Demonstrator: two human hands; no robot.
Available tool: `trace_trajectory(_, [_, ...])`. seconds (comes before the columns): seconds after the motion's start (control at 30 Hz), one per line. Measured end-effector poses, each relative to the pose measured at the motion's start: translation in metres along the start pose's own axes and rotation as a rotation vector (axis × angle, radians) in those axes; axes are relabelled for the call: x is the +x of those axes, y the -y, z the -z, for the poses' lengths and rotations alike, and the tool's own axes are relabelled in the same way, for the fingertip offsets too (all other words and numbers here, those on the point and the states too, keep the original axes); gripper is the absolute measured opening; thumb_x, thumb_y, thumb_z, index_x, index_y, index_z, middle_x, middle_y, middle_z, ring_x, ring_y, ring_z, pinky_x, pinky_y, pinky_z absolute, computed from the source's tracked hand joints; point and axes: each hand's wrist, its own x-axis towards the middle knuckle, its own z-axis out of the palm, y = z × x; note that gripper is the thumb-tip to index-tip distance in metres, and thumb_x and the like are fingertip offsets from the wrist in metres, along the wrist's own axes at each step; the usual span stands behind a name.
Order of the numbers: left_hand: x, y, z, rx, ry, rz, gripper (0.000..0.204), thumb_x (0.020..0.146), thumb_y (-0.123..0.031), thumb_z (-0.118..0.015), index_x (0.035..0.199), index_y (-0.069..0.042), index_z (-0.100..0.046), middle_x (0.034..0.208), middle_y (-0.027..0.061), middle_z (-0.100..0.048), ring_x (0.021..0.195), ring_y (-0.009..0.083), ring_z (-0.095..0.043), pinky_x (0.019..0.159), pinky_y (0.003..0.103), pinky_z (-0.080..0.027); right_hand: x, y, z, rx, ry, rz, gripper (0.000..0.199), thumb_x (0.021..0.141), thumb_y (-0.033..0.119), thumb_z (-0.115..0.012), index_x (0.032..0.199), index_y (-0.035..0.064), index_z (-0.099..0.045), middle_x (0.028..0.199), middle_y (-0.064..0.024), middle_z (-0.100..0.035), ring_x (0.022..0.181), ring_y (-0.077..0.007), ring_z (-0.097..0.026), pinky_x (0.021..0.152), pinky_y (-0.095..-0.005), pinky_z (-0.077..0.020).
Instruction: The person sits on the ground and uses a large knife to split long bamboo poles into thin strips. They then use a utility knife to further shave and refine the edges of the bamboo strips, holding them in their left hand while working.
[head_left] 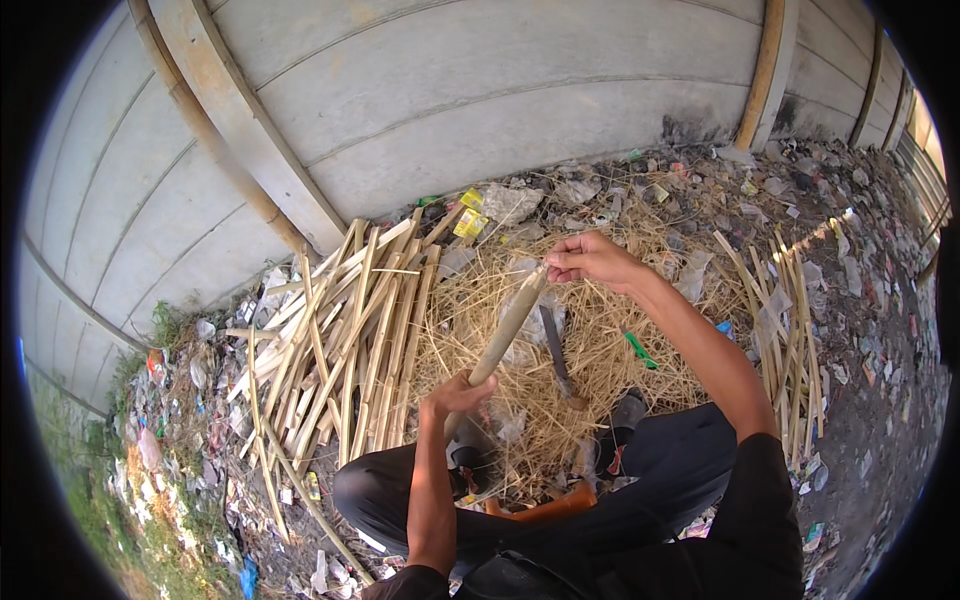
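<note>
At mid-frame, the left hand (458, 397) loosely curls its fingers around a bamboo pole (511, 328); the right hand (588, 258) pinches its upper tip between closed fingers.

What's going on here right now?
A person sitting with bent knees has both hands on a bamboo-like pole: the left hand grips it lower down, and the right hand pinches at its pale, splintered far end. A knife lies just right of the pole on straw-like shavings. A big pile of split strips lies to the left, and a smaller bunch lies to the right.
</note>
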Motion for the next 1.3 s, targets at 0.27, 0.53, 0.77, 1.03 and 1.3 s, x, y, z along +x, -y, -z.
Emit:
trace_trajectory(0.27, [-0.004,-0.014,0.0,-0.063,0.102,-0.057,0.055,0.104,-0.064,-0.06,0.084,-0.013,-0.061,0.06,-0.0044,-0.047,0.055,0.0093,-0.051,0.051,0.028,-0.04,-0.008,-0.006,0.003,0.044,0.006,0.046,0.03,0.109,0.022,-0.065,0.124,-0.0028,-0.071,0.107,-0.0129,-0.076,0.101,-0.0204,-0.077,0.092,-0.0306,-0.0634])
trace_trajectory(0.53, [0.006,-0.04,-0.005,0.375,-0.522,-0.012,0.086,0.103,-0.076,-0.047,0.104,0.008,-0.067,0.074,0.0264,-0.065,0.074,0.0423,-0.069,0.071,0.055,-0.053,0.005,-0.122,0.117,-1.207,-0.524,-0.099,0.023,0.09,0.012,-0.068,0.109,0.0063,-0.079,0.101,-0.0171,-0.078,0.094,-0.0341,-0.076,0.085,-0.0488,-0.06])
trace_trajectory(0.77, [0.03,-0.057,-0.021,0.455,-0.793,-0.546,0.043,0.109,-0.038,-0.059,0.111,0.002,-0.043,0.084,0.0328,-0.061,0.081,0.056,-0.06,0.071,0.063,-0.046,-0.052,-0.342,0.166,-1.014,-0.335,-0.835,0.023,0.087,0.022,-0.077,0.083,0.0,-0.075,0.089,-0.0179,-0.072,0.081,-0.0324,-0.069,0.075,-0.0493,-0.0558])
trace_trajectory(1.03, [0.003,-0.103,-0.036,0.367,-0.822,-0.418,0.045,0.105,-0.039,-0.069,0.094,-0.001,-0.046,0.078,0.0214,-0.058,0.067,0.0415,-0.059,0.061,0.052,-0.047,-0.066,-0.376,0.092,-0.911,-0.357,-0.869,0.028,0.082,0.03,-0.09,0.09,0.0069,-0.075,0.094,-0.0132,-0.071,0.086,-0.0315,-0.07,0.074,-0.0491,-0.0573])
trace_trajectory(1.3, [-0.009,-0.117,-0.028,0.488,-0.989,-0.491,0.046,0.101,-0.039,-0.075,0.094,-0.003,-0.048,0.074,0.0161,-0.06,0.063,0.0387,-0.062,0.058,0.049,-0.049,-0.075,-0.386,0.069,-0.909,-0.32,-0.933,0.03,0.083,0.03,-0.089,0.1,0.0075,-0.078,0.1,-0.0138,-0.076,0.093,-0.0302,-0.073,0.082,-0.0461,-0.0591])
